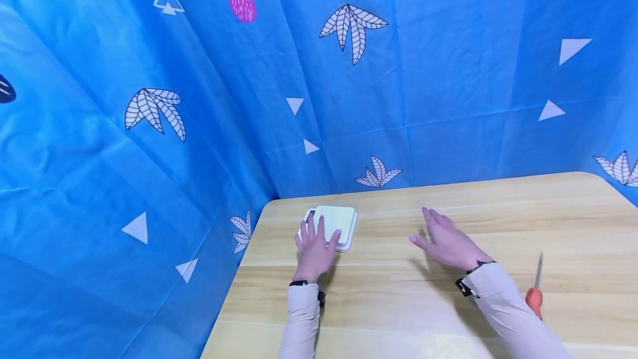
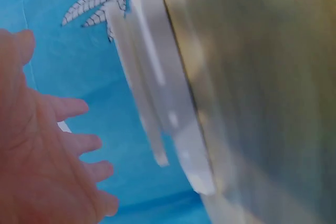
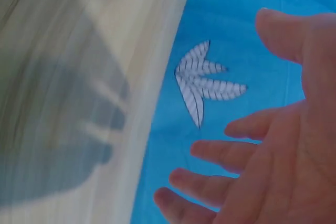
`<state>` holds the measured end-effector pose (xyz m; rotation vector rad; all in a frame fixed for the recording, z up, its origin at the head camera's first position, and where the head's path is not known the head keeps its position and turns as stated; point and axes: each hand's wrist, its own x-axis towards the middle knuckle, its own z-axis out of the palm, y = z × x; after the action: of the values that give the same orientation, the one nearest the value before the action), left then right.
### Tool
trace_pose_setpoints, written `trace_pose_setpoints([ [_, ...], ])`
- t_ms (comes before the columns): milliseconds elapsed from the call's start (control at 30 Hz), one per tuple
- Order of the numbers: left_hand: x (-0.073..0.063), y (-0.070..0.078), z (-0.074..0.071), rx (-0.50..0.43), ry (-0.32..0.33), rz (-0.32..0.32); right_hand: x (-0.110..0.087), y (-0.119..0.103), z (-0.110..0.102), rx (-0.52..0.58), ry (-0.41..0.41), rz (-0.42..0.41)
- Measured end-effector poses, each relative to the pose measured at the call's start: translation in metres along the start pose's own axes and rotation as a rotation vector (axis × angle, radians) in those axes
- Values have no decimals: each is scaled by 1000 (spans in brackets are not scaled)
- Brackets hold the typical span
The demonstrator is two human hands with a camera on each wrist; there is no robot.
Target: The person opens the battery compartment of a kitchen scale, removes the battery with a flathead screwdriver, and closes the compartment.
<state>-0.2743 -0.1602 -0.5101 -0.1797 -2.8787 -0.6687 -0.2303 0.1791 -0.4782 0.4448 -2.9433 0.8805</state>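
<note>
Device (image 1: 344,221) partly hidden by left grip (image 1: 315,251), red-handled tool (image 1: 534,297), end behind sleeve (image 1: 513,310)

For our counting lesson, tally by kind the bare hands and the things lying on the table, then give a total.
Hands: 2 (left hand, right hand)
White device: 1
Red-handled tool: 1
Total: 4

Hd cam bright, tbl (image 1: 389,309) glare; wrist cams blurry.

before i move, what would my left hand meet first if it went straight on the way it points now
Most likely the white flat object on the table: in the head view the fingers overlap it, though depth is hard to judge.
</note>
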Motion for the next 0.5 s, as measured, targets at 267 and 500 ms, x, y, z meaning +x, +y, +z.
trace_pose_setpoints([
  [267, 8, -36, -14, -201, -24, -141, 26, -14, 17, 207, -71, -53],
  [500, 23, -63, -24, -472, -30, -292, 55, -34, 36, 430, -153, -22],
])
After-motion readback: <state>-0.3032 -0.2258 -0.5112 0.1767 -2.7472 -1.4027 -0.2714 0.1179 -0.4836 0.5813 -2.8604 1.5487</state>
